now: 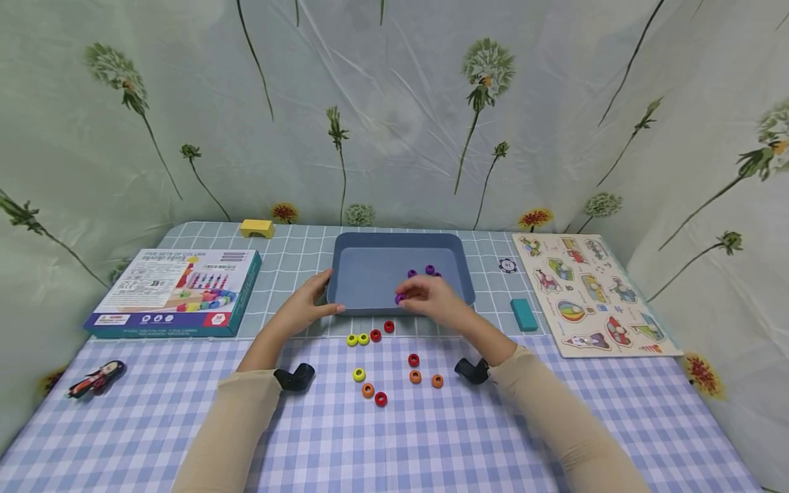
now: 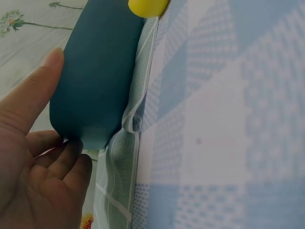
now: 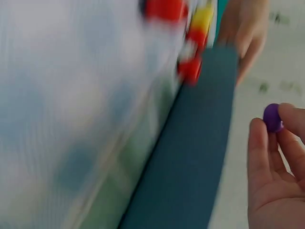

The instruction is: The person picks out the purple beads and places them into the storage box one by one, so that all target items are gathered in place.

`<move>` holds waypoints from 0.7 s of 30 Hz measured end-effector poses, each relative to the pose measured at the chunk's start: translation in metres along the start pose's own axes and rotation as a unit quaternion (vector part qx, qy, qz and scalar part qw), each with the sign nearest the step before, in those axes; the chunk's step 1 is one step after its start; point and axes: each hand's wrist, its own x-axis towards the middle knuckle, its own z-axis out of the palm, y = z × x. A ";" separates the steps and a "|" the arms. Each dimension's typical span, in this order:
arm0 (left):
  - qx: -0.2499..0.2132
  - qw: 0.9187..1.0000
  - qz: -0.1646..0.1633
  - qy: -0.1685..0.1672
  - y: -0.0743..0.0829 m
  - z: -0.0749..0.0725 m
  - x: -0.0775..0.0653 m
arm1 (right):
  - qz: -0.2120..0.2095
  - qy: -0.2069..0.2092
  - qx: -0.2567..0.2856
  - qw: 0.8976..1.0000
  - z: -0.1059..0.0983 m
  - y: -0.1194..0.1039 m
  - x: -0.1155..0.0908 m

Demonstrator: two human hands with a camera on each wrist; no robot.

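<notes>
A blue-grey tray point(image 1: 370, 270) lies on the table, with a few purple beads point(image 1: 430, 269) inside near its right side. My left hand point(image 1: 298, 306) holds the tray's front left corner, thumb at the front rim and fingers along the left side. In the left wrist view, the fingers bend against the tray wall point(image 2: 102, 71). Over the tray's front part, my right hand point(image 1: 434, 299) pinches a purple bead point(image 3: 272, 118) between thumb and fingertips. Yellow beads point(image 1: 359, 374), red beads point(image 1: 414, 359) and orange beads point(image 1: 437, 381) lie scattered in front of the tray.
A boxed toy set point(image 1: 179, 291) lies left, with a small doll-like figure point(image 1: 96, 378) before it. A yellow block point(image 1: 257, 228) stands behind. To the right are a teal block point(image 1: 524, 314) and a wooden picture puzzle point(image 1: 592, 294). A patterned curtain point(image 1: 394, 137) hangs behind.
</notes>
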 end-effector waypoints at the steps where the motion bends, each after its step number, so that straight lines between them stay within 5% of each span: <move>1: 0.001 1.000 -0.002 0.001 0.000 0.000 0.000 | 0.004 0.018 0.001 1.000 -0.007 0.006 0.004; 8: 0.000 1.000 -0.002 -0.003 -0.002 0.001 0.001 | 0.066 0.097 -0.044 0.992 -0.037 0.055 0.025; 17: -0.002 1.000 -0.003 -0.001 -0.003 0.000 0.000 | 0.111 0.079 -0.121 0.983 -0.038 0.071 0.038; 21: 0.002 1.000 -0.006 -0.002 -0.006 -0.001 0.001 | 0.090 0.056 -0.118 0.987 -0.039 0.082 0.042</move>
